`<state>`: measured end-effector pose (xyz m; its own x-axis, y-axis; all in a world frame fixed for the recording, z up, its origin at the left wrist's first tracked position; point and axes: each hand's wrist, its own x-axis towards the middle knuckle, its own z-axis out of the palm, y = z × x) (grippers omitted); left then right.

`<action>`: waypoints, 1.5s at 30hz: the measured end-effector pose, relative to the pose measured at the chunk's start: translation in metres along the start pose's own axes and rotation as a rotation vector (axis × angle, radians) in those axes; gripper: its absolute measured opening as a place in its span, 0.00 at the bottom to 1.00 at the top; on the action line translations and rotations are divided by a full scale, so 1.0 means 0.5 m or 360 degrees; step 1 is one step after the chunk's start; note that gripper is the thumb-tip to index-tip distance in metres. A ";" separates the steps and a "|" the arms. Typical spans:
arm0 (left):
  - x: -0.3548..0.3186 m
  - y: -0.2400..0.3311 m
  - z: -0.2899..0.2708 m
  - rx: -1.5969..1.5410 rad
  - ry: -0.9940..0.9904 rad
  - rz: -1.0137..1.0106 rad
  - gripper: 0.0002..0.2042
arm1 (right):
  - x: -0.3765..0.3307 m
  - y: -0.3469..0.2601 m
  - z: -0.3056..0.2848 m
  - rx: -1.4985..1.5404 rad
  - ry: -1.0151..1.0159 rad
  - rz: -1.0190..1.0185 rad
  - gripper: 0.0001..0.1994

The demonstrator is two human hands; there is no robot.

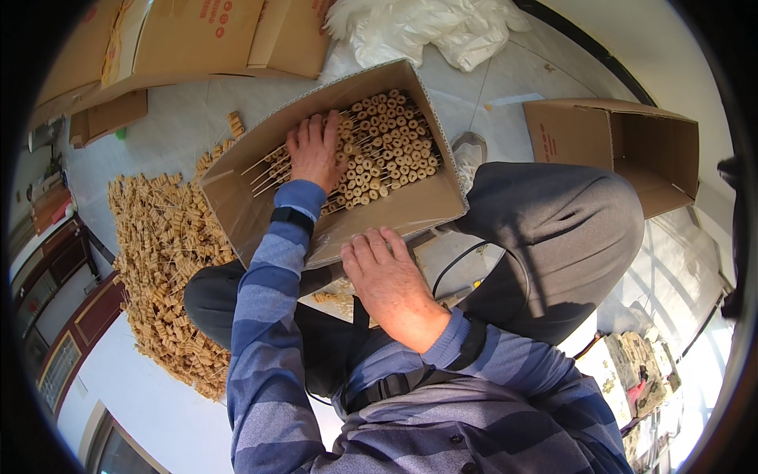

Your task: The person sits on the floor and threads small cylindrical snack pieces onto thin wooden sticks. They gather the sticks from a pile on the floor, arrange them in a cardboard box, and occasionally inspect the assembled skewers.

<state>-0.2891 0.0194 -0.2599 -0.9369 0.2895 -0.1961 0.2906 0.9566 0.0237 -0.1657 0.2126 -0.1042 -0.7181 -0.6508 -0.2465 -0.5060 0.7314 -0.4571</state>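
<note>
Just right of the left fingers (316, 129) lie skewered ring-shaped pieces (400, 136).

Wht plastic (430, 35) on flr (502, 134) nr brn ctns (288, 38).

Striped blue shirt (410, 442) over dark grey trousers (576, 229), with a black band (294, 220) at each wrist.
The long sleeves (264, 340) alternate darker and lighter bands, ending in plain blue cuffs (302, 195); dark buttons (456, 438) dot the front, a buckled black strap (391, 385) circles the waist, and one pale shoe (469, 156) shows.
</note>
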 end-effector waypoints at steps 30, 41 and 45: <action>0.014 -0.029 0.007 -0.0394 -0.0336 -0.0081 0.52 | 0.368 0.259 0.127 0.0076 -0.0082 0.0036 0.17; 0.025 -0.059 -0.018 -0.0768 -0.0545 -0.0182 0.45 | 0.361 0.265 0.139 0.0129 -0.0104 -0.0015 0.10; 0.023 -0.086 -0.009 -0.0782 -0.0503 -0.0038 0.38 | 0.361 0.265 0.140 0.0077 -0.0108 -0.0020 0.10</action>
<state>-0.3134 -0.0182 -0.2588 -0.8165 0.3156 -0.4834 0.0751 0.8883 0.4531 -0.3292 0.1780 -0.2690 -0.6770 -0.6734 -0.2970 -0.4898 0.7134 -0.5011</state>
